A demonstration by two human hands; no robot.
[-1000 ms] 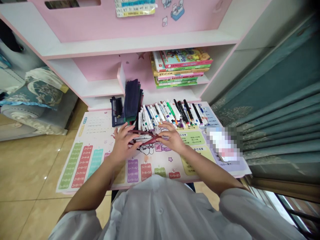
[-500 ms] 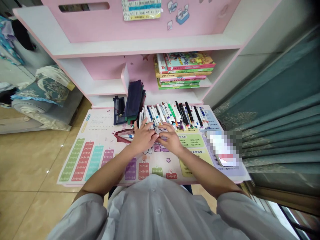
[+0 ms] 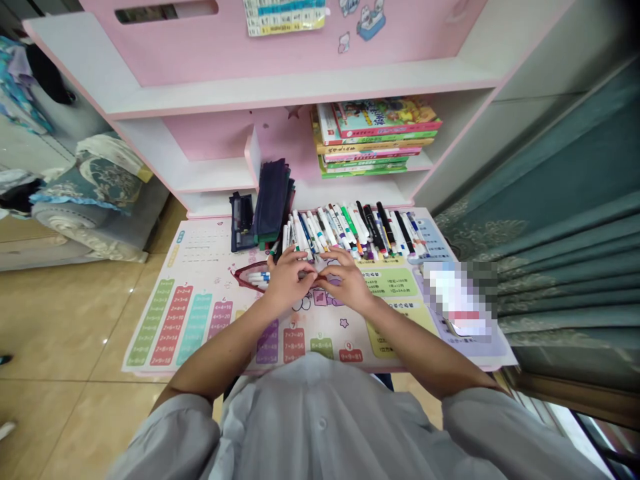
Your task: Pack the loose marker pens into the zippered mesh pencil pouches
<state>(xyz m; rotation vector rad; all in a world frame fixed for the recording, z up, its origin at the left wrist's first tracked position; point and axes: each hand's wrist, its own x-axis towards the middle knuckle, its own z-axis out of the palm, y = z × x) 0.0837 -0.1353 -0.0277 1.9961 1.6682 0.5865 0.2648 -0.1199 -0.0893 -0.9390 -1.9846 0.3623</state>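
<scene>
Head view: pink desk hutch (image 3: 280, 60) w/ books (image 3: 375, 133) on its shelf, tabletop (image 3: 400, 368) under a times-table mat (image 3: 195, 327). Navy pencil cases (image 3: 270, 200) sit at the back, loose marker pens (image 3: 350, 230) heaped beside them. Open maroon pouch (image 3: 237, 272) lies on the mat just left of the hands, a few markers inside. Left hand (image 3: 287, 280) and right hand (image 3: 347, 280) sit centre, just in front of the pens; fingers (image 3: 305, 273) curled, tips almost meeting, pinch or not can't tell. Light tip grip suits thin pens.
</scene>
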